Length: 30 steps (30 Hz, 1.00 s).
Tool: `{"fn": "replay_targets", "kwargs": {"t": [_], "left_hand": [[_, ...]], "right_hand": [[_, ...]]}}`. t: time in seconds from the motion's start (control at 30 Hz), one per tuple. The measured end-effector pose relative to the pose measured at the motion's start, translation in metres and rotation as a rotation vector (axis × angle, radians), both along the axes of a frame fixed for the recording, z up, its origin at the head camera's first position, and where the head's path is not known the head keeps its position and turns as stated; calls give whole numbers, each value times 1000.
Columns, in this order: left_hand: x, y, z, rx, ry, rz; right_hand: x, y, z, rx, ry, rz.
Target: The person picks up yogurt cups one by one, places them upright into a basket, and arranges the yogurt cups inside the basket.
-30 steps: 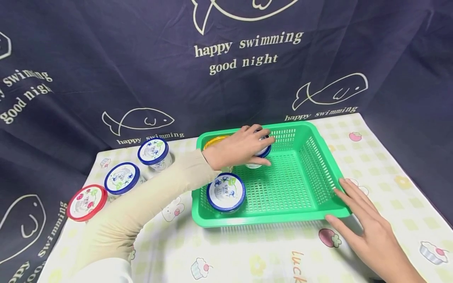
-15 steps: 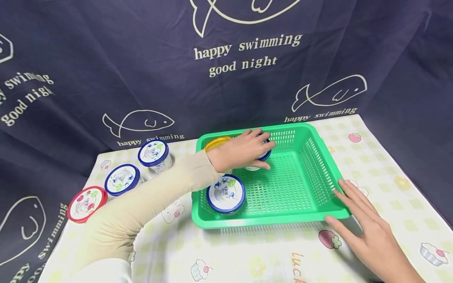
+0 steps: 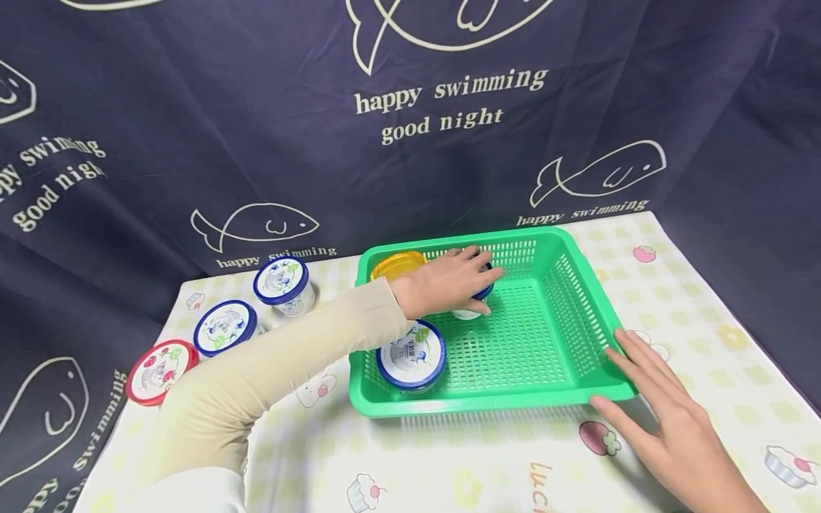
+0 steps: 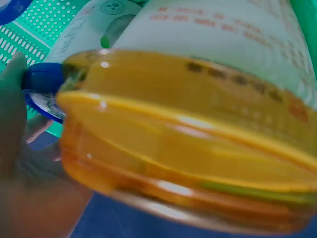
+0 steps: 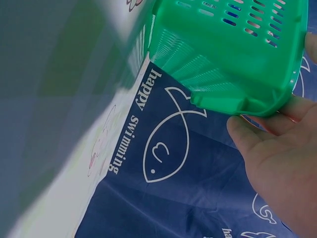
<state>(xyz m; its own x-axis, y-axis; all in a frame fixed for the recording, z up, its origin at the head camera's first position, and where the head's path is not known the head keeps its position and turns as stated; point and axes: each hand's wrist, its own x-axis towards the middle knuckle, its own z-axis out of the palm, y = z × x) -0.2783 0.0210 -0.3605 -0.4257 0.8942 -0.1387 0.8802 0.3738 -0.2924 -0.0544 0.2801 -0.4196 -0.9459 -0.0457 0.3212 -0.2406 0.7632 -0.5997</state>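
Observation:
In the head view my left hand (image 3: pixel 442 285) reaches into the green plastic basket (image 3: pixel 494 407). Its thumb and fingers curl round a blue-lidded tub (image 3: pixel 469 313) near the back wall, mostly covered by the hand. Close to the left wrist, a yellow-lidded tub (image 3: pixel 398 266) stands in the back left corner; its amber lid (image 4: pixel 188 139) fills much of the left wrist view. Another blue-lidded tub (image 3: pixel 411 360) occupies the front left corner. My right hand (image 3: pixel 673 427) touches the basket's front right corner with extended fingers, thumb toward the near side.
Left of the basket, two blue-lidded tubs (image 3: pixel 281 281) (image 3: pixel 226 328) and a red-lidded tub (image 3: pixel 162 370) form a slanting row, partly behind the left sleeve (image 3: pixel 276 385). A dark blue curtain (image 3: pixel 288 142) hangs behind the table, which wears a printed cloth (image 3: pixel 513 463).
My left hand and the tub under it have shifted slightly right and toward the front. The head view has tilted a little; my right hand stays at the basket corner.

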Motion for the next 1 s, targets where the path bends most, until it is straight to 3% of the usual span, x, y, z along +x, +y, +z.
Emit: {"fn": "replay_targets", "kwargs": {"t": [0.43,0.6,1.0], "left_hand": [[10,-3,3,-22,-46,130],[14,-8,3,21,-33,134],[26,-17,16,127,-16,119]], "right_hand": [[1,-1,1,6,-6,-6],[1,0,1,8,-6,-4],[-1,1,-1,-5,19,-1]]}}
